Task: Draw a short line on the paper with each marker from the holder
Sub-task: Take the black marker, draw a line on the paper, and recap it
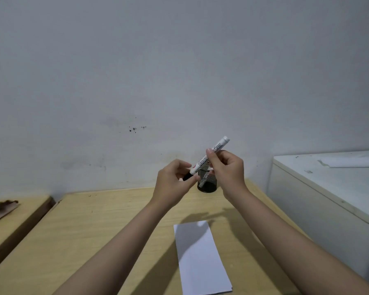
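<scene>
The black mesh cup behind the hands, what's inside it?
Through the mesh holder a pale stick shape shows, perhaps another marker. The hands and the held marker cover its top, so I can't count.

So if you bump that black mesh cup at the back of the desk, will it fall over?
Probably it would slide or wobble first. The mesh holder looks squat with a wide round base on the flat desk, so it seems fairly steady. Being see-through wire mesh, it is likely light, so a hard knock near the rim could still tip it.
</scene>
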The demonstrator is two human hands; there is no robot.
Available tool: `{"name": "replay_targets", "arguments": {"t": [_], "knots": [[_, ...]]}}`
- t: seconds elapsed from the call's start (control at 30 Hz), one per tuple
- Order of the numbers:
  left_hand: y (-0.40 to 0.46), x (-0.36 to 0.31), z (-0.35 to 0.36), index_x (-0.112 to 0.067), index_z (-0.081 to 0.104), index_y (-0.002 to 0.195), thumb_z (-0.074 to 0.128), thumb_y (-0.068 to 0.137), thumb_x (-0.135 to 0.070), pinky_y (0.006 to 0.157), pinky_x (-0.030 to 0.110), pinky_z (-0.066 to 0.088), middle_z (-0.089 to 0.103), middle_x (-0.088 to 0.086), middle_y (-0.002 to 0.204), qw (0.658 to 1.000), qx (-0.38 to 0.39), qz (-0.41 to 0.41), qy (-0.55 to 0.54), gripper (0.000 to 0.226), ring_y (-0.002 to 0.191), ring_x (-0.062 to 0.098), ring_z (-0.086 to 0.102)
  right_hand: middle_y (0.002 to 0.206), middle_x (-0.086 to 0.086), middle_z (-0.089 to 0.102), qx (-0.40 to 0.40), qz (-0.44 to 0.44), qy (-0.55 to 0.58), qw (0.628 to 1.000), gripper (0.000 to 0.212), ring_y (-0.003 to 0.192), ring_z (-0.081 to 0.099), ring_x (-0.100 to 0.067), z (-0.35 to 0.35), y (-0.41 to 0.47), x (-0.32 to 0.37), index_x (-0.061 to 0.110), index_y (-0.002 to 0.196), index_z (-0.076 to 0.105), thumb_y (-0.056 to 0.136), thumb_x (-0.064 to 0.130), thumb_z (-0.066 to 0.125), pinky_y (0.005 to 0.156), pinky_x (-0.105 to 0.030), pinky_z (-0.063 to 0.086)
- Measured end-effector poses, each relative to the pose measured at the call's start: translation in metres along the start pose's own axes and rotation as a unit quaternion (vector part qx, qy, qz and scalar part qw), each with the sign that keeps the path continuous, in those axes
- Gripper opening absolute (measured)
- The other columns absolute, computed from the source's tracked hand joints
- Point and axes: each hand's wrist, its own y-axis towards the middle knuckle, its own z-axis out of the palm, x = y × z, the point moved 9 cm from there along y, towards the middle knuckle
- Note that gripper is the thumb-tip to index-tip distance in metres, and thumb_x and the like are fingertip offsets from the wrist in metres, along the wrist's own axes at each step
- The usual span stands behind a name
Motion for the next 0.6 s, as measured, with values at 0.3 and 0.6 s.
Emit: {"name": "replay_targets", "arguments": {"t": [0.3, 0.6], "knots": [[-0.015, -0.003, -0.007, -0.013, 0.074, 0.091, 0.071, 0.077, -0.012, 0.076, 0.026, 0.054, 0.071, -0.009, 0.077, 0.996, 0.020, 0.062, 0.053, 0.014, 0.072, 0.006, 0.066, 0.044, 0.008, 0.054, 0.140, 0.052, -0.001, 0.989, 0.027, 0.041, 0.046, -0.007, 0.030, -0.024, -0.015, 0.003, 0.072, 0.068, 0.088, 0.025, 0.065, 0.046, -0.021, 0.039], [-0.016, -0.005, -0.001, -0.007, 0.070, 0.094, 0.056, 0.085, -0.004, 0.067, 0.035, 0.051, 0.072, 0.004, 0.078, 0.972, 0.075, 0.136, 0.178, 0.017, 0.072, 0.020, 0.065, 0.057, -0.003, 0.058, 0.084, 0.071, 0.034, 0.993, 0.025, 0.046, 0.050, -0.012, 0.028, -0.032, -0.034, 0.008, 0.068, 0.067, 0.088, 0.024, 0.066, 0.060, -0.033, 0.048]]}}
